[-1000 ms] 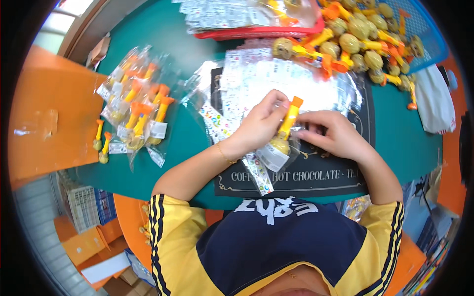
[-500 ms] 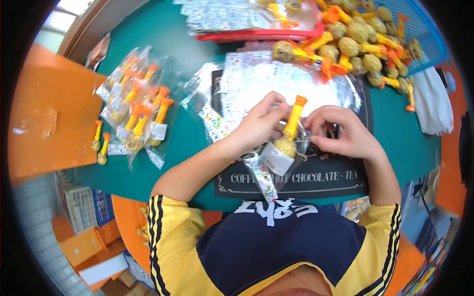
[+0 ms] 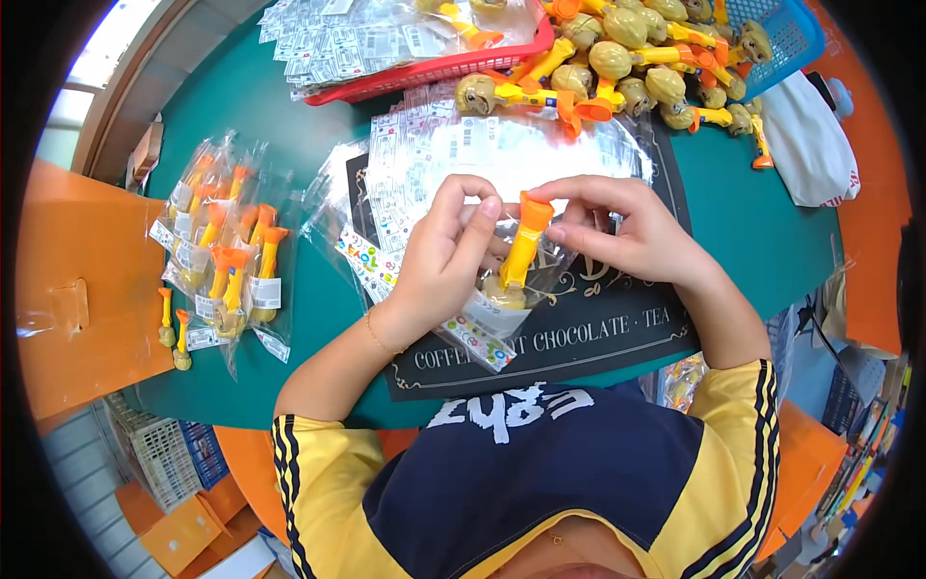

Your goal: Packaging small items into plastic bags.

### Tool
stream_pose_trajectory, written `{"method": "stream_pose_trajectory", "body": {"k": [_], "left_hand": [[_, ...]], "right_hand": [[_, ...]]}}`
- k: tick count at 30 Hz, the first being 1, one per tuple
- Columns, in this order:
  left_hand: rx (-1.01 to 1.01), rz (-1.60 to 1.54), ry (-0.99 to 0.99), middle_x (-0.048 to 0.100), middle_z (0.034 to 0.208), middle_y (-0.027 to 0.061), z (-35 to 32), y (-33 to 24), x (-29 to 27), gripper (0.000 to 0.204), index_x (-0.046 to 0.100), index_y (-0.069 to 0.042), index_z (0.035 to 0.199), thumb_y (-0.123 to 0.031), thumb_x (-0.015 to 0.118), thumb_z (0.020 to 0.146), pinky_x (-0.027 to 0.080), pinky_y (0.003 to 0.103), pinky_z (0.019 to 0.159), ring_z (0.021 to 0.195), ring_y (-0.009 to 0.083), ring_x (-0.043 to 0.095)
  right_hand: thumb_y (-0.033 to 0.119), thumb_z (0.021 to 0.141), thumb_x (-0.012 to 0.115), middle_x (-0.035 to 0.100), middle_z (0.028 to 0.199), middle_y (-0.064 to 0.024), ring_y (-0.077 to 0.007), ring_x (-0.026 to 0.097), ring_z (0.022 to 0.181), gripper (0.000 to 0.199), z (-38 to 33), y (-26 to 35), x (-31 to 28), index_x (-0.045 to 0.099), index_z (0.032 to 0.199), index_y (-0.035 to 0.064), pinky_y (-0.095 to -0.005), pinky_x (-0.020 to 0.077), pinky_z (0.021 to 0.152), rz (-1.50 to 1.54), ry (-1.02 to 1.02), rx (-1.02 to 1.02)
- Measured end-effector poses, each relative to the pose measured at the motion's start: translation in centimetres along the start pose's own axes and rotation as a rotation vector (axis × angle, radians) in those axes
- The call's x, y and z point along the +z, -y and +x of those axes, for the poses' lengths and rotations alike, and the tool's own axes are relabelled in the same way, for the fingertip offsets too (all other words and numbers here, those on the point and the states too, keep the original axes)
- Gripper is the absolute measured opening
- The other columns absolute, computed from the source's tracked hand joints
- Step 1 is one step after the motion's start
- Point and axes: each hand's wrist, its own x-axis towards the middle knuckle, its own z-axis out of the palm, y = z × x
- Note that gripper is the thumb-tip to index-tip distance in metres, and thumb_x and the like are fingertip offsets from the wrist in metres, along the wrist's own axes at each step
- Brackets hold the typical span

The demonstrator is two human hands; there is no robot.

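Two bare hands meet around one toy, a yellow stick (image 3: 521, 259) with an orange end and a rounded gold head, its lower part inside a clear bag (image 3: 555, 275). The left hand (image 3: 444, 251) grasps the bag, thumb in front and fingers behind the film. The right hand (image 3: 617, 227) has its index fingertip on the orange end and its thumb just beside the stick; whether it pinches toy or film, I cannot tell. Half a second ago those fingertips were lower, beside the stick, and the orange end stood free of them.

A white label (image 3: 494, 314) and a bright patterned strip (image 3: 473, 345) show at the bag's lower part, over the black mat (image 3: 617, 299). Just beyond the hands, printed packets (image 3: 391, 183) lie overlapping.

Farther out stand a red basket (image 3: 434, 72) holding more packets and, to its right, a heap of loose toys (image 3: 612, 63) by a blue basket (image 3: 796, 43). Well to the left, bagged toys (image 3: 231, 241) lie on the green table (image 3: 762, 232). The whole view has tilted: the left pile now sits lower, the heap higher, their arrangement much the same.
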Motion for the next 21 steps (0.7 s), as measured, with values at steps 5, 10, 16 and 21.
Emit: {"method": "stream_pose_trajectory", "body": {"k": [5,10,16,21], "left_hand": [[0.0,0.046,-0.001,0.066,0.105,0.0152,0.4,0.7,-0.3,0.018,0.042,-0.006,0.107,-0.023,0.043,0.102,0.05,0.022,0.059,0.073,0.0105,0.064],[-0.216,-0.078,0.05,0.066,0.107,0.0159,0.5,-0.2,-0.2,0.017,0.042,-0.006,0.106,-0.023,0.042,0.102,0.051,0.022,0.061,0.076,0.0115,0.065],[0.042,0.261,0.105,0.065,0.105,0.014,-3.5,-6.2,1.1,0.015,0.042,-0.003,0.108,-0.016,0.041,0.102,0.055,0.025,0.067,0.086,0.0175,0.069],[-0.304,0.02,0.158,0.063,0.104,0.0101,-0.1,-3.5,0.1,0.015,0.044,-0.005,0.106,-0.02,0.041,0.102,0.055,0.025,0.065,0.076,0.013,0.065]], "right_hand": [[0.011,0.083,0.072,0.061,0.068,-0.0027,-0.009,0.054,0.06,0.023,-0.1,-0.2,0.3,0.069,0.105,0.0032,-0.0228,0.0405,0.055,-0.248,-0.057,-0.033],[0.016,0.081,0.074,0.061,0.068,-0.0037,-0.0137,0.053,0.057,0.018,-0.2,-0.1,0.3,0.071,0.094,0.0045,-0.0264,0.0406,0.052,-0.308,0.014,-0.149],[0.007,0.073,0.079,0.062,0.082,-0.002,-0.0164,0.056,0.063,0.016,-0.5,1.7,-0.2,0.066,0.082,0.0065,-0.0271,0.0409,0.052,-0.044,0.36,-0.218],[0.005,0.074,0.076,0.062,0.097,-0.0054,-0.0169,0.06,0.069,0.015,-0.1,-0.1,0.9,0.065,0.084,0.0052,-0.0282,0.0473,0.059,-0.181,0.111,-0.444]]}}
